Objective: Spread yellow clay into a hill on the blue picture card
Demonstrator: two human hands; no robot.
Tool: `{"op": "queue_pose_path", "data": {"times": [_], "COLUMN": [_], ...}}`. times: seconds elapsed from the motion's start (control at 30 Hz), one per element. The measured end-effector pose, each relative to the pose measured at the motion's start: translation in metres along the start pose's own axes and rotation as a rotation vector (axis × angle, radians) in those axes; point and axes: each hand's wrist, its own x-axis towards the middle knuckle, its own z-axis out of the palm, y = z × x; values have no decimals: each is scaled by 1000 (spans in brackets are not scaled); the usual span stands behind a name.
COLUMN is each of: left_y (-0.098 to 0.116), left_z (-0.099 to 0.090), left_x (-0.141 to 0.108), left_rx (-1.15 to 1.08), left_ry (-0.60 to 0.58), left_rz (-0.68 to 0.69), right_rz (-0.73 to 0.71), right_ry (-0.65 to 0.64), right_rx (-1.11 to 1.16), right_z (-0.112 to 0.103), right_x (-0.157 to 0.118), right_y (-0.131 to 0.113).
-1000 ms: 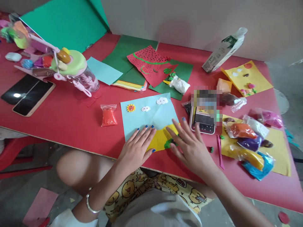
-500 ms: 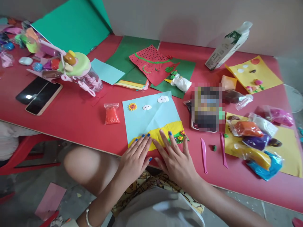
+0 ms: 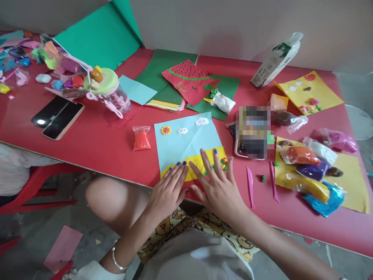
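A light blue sheet of paper lies before me on the red table, with a clay sun and two white clay clouds on its upper part. Yellow clay covers its lower edge, and small clay flowers on green sit at the right. My left hand rests with fingers stretched flat on the yellow clay. My right hand has its fingers spread over the yellow and green clay, partly hiding the flowers; whether every fingertip touches is unclear. Neither hand holds anything.
A bag of red clay lies left of the sheet. To the right are a phone, two pink plastic tools and several clay bags. A carton stands behind; a lidded bottle is at left.
My right hand's fingers have lifted and spread a little more. The left hand stays flat on the yellow clay. The whole view has shifted slightly.
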Motion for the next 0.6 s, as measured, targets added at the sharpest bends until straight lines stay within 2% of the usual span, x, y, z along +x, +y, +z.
{"op": "queue_pose_path", "data": {"times": [0.13,0.27,0.4,0.5,0.6], "left_y": [5,1,-10,-16,-21], "left_z": [-3,-7,-11,-13,-14], "left_x": [-15,-34,-36,-27,-19], "left_rx": [-36,-31,30,49,31], "left_ry": [187,283,231,157,138], "left_rz": [-30,13,84,98,137], "right_rz": [-47,-48,-139,-195,-197], "right_ry": [-21,51,62,33,32], "right_rx": [54,109,182,202,201], "right_z": [7,3,2,8,13], "right_x": [4,-1,-14,-21,-21], "right_y": [-2,4,8,5,3]}}
